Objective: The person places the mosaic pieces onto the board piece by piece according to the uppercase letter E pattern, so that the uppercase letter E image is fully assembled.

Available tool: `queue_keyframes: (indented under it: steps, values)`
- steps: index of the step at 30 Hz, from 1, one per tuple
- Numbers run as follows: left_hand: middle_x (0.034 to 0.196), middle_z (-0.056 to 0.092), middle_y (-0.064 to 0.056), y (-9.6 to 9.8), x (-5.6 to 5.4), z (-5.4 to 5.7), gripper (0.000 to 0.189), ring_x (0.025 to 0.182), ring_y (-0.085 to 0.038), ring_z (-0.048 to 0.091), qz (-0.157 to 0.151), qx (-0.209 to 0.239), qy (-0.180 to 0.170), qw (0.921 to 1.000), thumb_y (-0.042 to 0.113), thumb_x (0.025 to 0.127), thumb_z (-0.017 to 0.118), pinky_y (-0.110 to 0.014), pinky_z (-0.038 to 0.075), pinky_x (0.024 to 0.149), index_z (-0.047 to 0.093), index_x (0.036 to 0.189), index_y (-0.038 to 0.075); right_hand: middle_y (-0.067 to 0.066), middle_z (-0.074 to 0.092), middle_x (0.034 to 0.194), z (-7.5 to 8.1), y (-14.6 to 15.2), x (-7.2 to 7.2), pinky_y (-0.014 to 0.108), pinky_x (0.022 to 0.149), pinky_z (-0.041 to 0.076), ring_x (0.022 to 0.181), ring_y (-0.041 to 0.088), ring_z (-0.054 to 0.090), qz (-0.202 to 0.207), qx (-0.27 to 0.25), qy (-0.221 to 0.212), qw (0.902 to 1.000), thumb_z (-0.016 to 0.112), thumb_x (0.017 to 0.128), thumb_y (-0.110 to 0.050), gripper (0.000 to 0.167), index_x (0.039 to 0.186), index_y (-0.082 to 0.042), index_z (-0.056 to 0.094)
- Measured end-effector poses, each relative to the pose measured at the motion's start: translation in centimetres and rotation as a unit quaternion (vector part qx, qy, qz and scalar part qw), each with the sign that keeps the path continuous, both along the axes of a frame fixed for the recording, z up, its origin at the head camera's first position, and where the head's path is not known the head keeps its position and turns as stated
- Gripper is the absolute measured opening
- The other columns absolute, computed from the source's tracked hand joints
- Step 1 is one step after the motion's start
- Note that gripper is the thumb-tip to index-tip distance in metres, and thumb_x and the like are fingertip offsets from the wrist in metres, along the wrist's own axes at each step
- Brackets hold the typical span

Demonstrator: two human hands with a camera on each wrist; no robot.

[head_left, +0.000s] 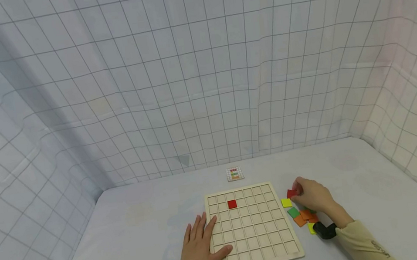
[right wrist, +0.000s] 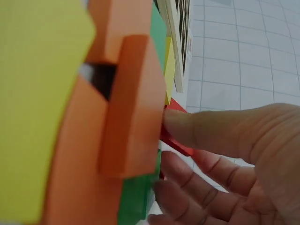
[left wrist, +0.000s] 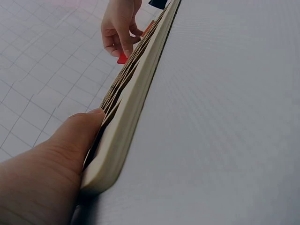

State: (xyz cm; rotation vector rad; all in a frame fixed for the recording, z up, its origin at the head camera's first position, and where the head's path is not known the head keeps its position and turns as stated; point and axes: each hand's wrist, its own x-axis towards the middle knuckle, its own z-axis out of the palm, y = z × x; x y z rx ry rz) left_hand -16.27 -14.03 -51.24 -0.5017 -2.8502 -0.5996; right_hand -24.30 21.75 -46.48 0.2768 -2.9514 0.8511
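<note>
A cream grid board (head_left: 255, 242) with raised ridges lies on the table, and one red square tile (head_left: 232, 204) sits in a cell near its upper left. My left hand (head_left: 200, 249) rests on the board's left edge, fingers spread and thumb over the lower cells. To the right of the board, my right hand (head_left: 314, 195) pinches another red tile (right wrist: 180, 140) between thumb and fingers. Beside and below that hand lie loose tiles: yellow (head_left: 286, 202), green (head_left: 293, 212) and several orange (head_left: 300, 220), some overlapping. In the right wrist view an orange tile (right wrist: 133, 108) stands out close up.
A small card (head_left: 235, 173) with a coloured grid pattern lies behind the board. A black device (head_left: 325, 231) is on the right wrist, over a yellow tile. White grid-lined curtains (head_left: 186, 84) stand around the back and sides of the white table (head_left: 135, 232).
</note>
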Motion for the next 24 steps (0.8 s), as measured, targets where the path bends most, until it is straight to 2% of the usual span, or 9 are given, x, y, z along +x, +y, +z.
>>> queue_keyframes:
  steps: [4,11,18,24]
  values:
    - [0.152,0.026,-0.017,0.0,0.0,0.0,0.087,0.140,-0.033,0.017,-0.001,0.003,0.008,1.0000,0.070,0.083,0.051,-0.053,0.009,0.109,0.036,0.148,0.015,-0.002,0.052,0.069,-0.1,0.0,-0.1,0.029,0.049,0.039,0.055,0.014,0.046,0.001,-0.027,0.009,0.9996,0.074,0.080,-0.011,0.016,0.084,-0.008,0.058]
    - [0.153,0.024,-0.016,-0.1,0.0,0.1,0.088,0.141,-0.032,0.015,-0.001,0.003,-0.005,1.0000,0.071,0.082,0.050,-0.052,0.007,0.109,0.034,0.149,0.016,-0.001,0.053,0.071,-0.1,0.2,-0.6,0.028,0.054,0.042,0.062,0.016,0.047,0.025,-0.080,0.038,0.9957,0.071,0.082,-0.003,0.014,0.086,-0.006,0.058]
    - [0.154,0.022,-0.014,-0.1,-0.1,-0.1,0.088,0.142,-0.030,0.013,0.002,-0.002,-0.011,0.9999,0.073,0.082,0.047,-0.050,0.005,0.110,0.033,0.149,0.018,-0.004,0.053,0.072,-0.7,-1.8,-0.9,0.024,0.055,0.044,0.063,0.012,0.049,0.076,-0.126,0.060,0.9872,0.068,0.083,0.001,0.011,0.091,-0.005,0.064]
    - [0.153,0.023,-0.015,-0.1,0.0,-0.1,0.088,0.141,-0.031,0.014,-0.002,0.001,-0.004,1.0000,0.073,0.082,0.047,-0.050,0.005,0.110,0.034,0.149,0.017,-0.006,0.053,0.073,-0.7,-4.9,-1.3,0.024,0.055,0.044,0.062,0.008,0.048,0.146,-0.142,0.087,0.9753,0.067,0.081,0.004,0.014,0.086,-0.007,0.062]
